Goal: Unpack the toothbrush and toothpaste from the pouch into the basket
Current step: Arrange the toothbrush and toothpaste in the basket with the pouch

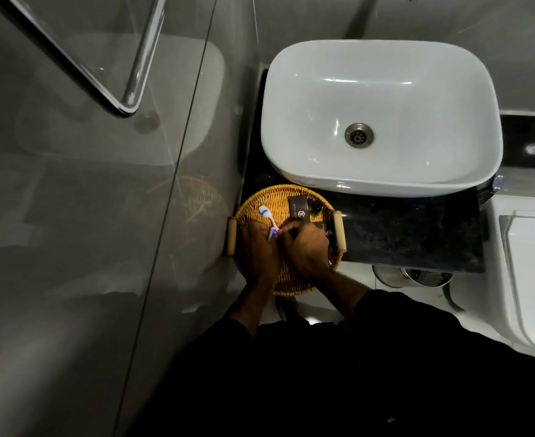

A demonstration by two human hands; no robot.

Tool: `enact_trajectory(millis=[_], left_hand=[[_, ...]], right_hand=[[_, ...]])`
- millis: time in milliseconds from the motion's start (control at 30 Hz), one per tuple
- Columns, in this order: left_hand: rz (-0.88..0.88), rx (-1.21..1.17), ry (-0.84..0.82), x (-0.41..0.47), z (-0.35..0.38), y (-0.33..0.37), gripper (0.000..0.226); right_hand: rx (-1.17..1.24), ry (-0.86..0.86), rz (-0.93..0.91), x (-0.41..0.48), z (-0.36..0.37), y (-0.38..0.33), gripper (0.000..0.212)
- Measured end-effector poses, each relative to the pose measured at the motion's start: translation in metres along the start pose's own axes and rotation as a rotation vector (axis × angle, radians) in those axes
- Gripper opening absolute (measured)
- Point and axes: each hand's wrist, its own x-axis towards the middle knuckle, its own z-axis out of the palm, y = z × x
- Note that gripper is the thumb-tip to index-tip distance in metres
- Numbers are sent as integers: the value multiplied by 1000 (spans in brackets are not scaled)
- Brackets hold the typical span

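A round wicker basket [275, 200] with two wooden handles sits on the dark counter, left of the sink. Both my hands are over it. My left hand [256, 250] holds a white and blue toothbrush [267, 217], whose head points up and left over the basket. My right hand [307, 247] is closed, its fingertips meeting the toothbrush handle; a dark object, maybe the pouch, shows under its fingers. A dark packet with a logo [299, 209] and a small dark bottle [316, 208] lie at the basket's far side. I see no toothpaste.
A white basin [382, 118] with a metal drain fills the counter behind the basket. Dark counter [411, 231] stretches to the right. A glass shower panel [102, 184] stands to the left, a toilet [531, 272] at the right, and a metal bin [417, 275] below the counter.
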Motion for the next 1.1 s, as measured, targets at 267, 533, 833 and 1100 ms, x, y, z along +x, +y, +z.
enact_trajectory(millis=[267, 533, 833, 1100], left_hand=[[119, 137, 0, -2, -1, -4, 40], [16, 168, -71, 6, 2, -3, 40], [-33, 179, -96, 10, 1, -1, 43], [-43, 104, -78, 10, 0, -7, 40]], right_hand=[[39, 55, -27, 2, 5, -2, 26], [52, 71, -40, 2, 8, 6, 25], [-167, -36, -138, -3, 4, 8, 36], [-225, -14, -125, 0, 5, 12, 41]])
